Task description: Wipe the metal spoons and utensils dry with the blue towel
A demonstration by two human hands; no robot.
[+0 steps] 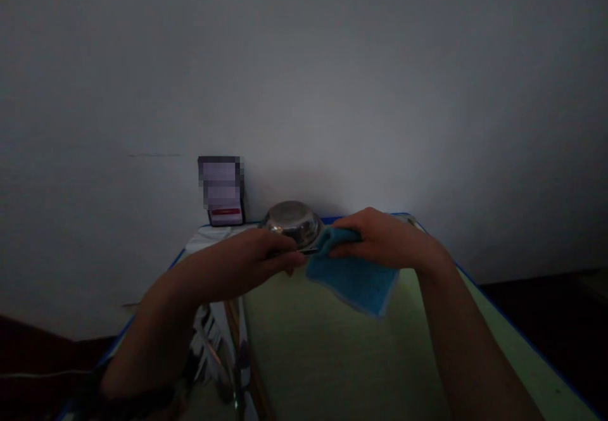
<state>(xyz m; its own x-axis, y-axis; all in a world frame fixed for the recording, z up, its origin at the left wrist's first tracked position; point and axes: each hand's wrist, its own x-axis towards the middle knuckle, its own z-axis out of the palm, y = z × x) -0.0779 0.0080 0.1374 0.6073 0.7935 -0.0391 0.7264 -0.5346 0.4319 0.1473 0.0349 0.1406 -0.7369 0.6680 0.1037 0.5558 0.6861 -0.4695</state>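
Observation:
My left hand (pixel 263 253) is closed on the thin handle of a metal utensil (pixel 308 251), held level above the table. Only a short dark stretch of the utensil shows between my hands. My right hand (pixel 380 237) pinches a blue cloth (pixel 354 278) around the utensil's far end. The rest of the cloth hangs down from my fingers over the pale green tabletop (pixel 323 351). Behind my hands an upturned steel bowl (pixel 291 220) sits near the table's back edge.
A dark box (pixel 221 191) with a red strip stands at the back left corner against the white wall. Several shiny metal utensils (pixel 213 351) lie on the left side of the table. The table has a blue rim (pixel 494 304). The room is dim.

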